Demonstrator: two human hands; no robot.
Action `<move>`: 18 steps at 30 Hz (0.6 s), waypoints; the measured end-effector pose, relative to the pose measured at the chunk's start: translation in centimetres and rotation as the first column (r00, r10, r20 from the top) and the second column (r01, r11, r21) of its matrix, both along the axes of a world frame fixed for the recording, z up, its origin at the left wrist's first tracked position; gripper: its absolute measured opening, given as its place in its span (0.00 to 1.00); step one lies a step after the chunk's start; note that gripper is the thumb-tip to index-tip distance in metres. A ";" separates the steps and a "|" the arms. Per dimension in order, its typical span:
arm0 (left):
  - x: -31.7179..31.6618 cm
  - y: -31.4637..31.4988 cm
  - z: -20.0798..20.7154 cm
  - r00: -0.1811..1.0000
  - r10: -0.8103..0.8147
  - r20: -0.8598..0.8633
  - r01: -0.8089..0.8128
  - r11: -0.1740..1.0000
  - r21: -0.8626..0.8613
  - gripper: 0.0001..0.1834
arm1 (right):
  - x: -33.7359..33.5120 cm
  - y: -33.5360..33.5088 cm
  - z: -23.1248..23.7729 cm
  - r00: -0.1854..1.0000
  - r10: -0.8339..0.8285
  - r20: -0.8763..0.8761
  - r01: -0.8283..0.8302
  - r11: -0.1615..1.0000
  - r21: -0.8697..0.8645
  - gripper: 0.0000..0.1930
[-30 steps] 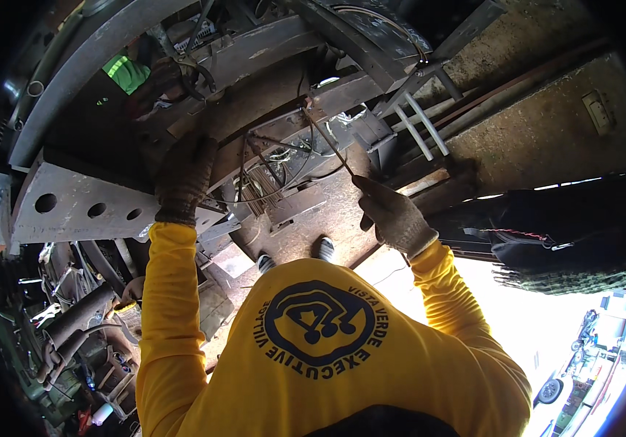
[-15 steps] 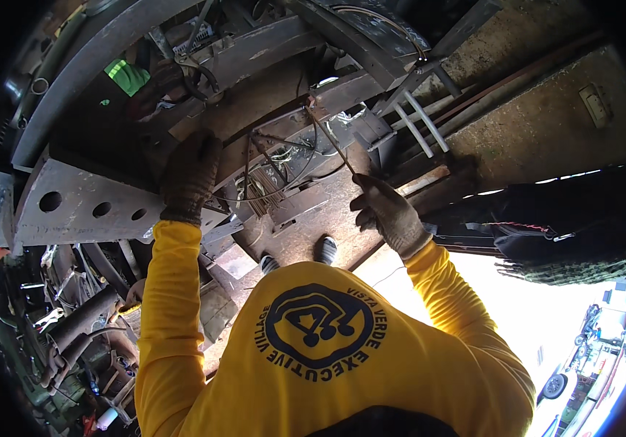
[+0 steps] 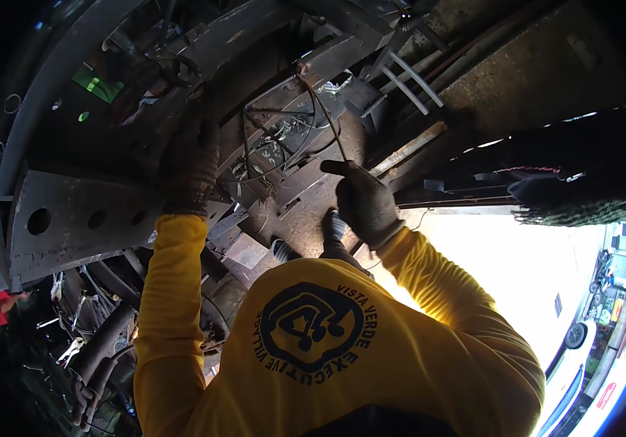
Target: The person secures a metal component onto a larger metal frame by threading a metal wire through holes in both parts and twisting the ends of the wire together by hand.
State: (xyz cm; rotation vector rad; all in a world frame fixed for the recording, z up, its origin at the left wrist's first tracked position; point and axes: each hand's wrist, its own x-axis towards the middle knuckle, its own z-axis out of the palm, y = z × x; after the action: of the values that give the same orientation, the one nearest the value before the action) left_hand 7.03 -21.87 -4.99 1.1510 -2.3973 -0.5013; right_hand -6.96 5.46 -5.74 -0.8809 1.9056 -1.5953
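Both my hands wear dark work gloves and reach up into the rusty underside of a vehicle. My left hand [image 3: 189, 166] presses against a dark metal part beside a grey steel bracket with round holes [image 3: 72, 222]; I cannot tell whether it grips anything. My right hand [image 3: 362, 200] is closed on a thin stiff wire [image 3: 324, 116] that runs up to a frame member [image 3: 306, 69]. Loops of thin cables [image 3: 273, 146] hang between the two hands. My yellow sleeves and shirt [image 3: 313, 349] fill the lower middle.
A long curved steel beam [image 3: 43, 95] runs along the upper left. Two pale bars [image 3: 411, 76] sit at the upper right. A corrugated hose [image 3: 284, 251] lies near my chest. Bright pavement and parked vehicles [image 3: 583, 342] show at the lower right.
My right hand has shifted a little left and up with the wire. My left hand has stayed on the dark part, creeping slightly upward.
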 end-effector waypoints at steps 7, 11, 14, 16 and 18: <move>-0.3 1.0 1.8 0.994 -0.108 0.005 0.108 0.994 -0.003 0.19 | 6.2 -4.8 0.9 0.722 -0.167 0.671 0.254 0.967 -0.034 0.16; 0.7 0.6 1.3 0.989 -0.134 -0.057 0.131 0.990 -0.059 0.17 | 1.9 -1.3 1.2 0.954 0.047 0.297 -0.066 0.996 0.056 0.17; 1.1 1.0 1.7 0.978 -0.208 -0.025 0.194 0.944 -0.266 0.18 | -1.2 -0.5 1.0 0.954 0.153 0.257 -0.203 0.962 0.180 0.19; 1.3 0.5 1.1 0.969 -0.246 0.015 0.235 0.902 -0.363 0.19 | -3.6 -0.2 2.1 0.913 0.187 0.363 -0.294 0.917 0.269 0.21; 1.6 -0.1 0.1 0.966 -0.256 0.044 0.253 0.888 -0.385 0.20 | -5.1 -0.4 2.3 0.911 0.237 0.338 -0.343 0.889 0.302 0.22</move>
State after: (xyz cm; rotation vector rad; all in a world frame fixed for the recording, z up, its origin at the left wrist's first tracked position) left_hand 8.58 -21.96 -4.90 0.6642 -2.5031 -0.0943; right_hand -12.01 5.04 -3.46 -0.6925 1.6815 -1.0852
